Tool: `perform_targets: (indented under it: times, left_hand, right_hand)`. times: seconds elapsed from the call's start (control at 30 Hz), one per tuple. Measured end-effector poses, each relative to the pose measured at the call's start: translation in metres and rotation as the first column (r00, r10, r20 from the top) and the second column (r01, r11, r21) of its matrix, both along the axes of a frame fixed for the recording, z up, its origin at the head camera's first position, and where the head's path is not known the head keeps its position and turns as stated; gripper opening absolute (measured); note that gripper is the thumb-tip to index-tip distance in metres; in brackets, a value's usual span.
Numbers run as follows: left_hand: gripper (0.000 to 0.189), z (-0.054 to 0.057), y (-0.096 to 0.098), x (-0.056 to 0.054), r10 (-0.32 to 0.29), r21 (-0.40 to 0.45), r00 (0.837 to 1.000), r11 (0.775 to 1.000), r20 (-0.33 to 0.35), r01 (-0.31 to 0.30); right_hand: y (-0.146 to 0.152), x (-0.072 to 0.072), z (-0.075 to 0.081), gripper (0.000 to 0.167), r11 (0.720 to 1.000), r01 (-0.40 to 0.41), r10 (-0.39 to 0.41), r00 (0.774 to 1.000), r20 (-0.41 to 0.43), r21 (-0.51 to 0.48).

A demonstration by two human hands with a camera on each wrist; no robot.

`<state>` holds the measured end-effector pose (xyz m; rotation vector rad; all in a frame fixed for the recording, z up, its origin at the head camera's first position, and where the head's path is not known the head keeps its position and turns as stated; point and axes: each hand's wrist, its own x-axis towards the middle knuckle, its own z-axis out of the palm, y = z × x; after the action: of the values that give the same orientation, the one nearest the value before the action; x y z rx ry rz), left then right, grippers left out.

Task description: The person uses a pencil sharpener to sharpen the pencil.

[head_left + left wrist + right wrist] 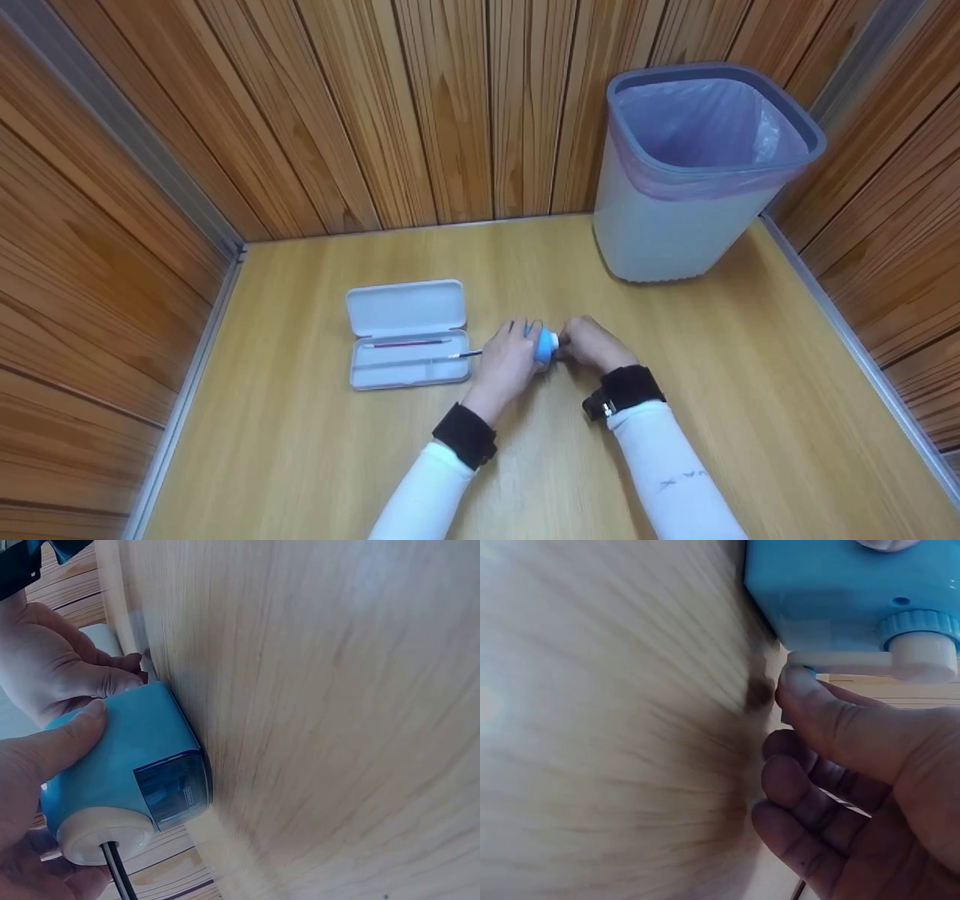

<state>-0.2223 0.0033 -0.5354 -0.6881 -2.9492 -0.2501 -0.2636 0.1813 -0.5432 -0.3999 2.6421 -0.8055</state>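
Note:
A blue crank pencil sharpener [545, 346] stands on the table under my left hand [508, 364], whose thumb and fingers grip its body. From its pale round front a dark pencil [118, 874] sticks out, pointing left toward the case in the head view. On the sharpener's opposite side is a white crank handle [847, 662]. My right hand [596, 345] pinches the end of this crank between thumb and fingers; the knob itself is mostly hidden. In the left wrist view, a dark see-through shavings drawer [176, 787] shows low on the sharpener.
Left of the hands lies an open pale pencil case [405, 307], its lid raised. A thin reddish pencil [409, 343] lies inside it. A white bin [667, 232] with a grey rim and a purple liner stands at the back right. Wood-panelled walls [450, 112] border the table.

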Motion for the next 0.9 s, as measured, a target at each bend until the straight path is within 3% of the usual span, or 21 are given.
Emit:
perform_targets:
  times: [0.47, 0.67, 0.9]
  left_hand:
    - [0.063, 0.002, 0.001, 0.001, 0.012, -0.023, 1.000, 1.000, -0.009, -0.013]
    - [0.060, 0.001, 0.001, 0.000, -0.004, -0.022, 0.999, 1.000, -0.046, 0.003]
    - [0.062, 0.001, 0.002, 0.001, -0.003, -0.022, 1.000, 1.000, -0.015, 0.003]
  right_hand:
    - [0.000, 0.018, 0.003, 0.010, 0.998, -0.063, 0.064, 0.995, -0.083, 0.018]
    - [-0.002, 0.026, 0.011, 0.011, 0.996, -0.079, 0.081, 0.995, -0.056, 0.041]
    - [-0.002, 0.035, 0.020, 0.007, 0.994, -0.082, 0.083, 0.996, -0.016, 0.070]
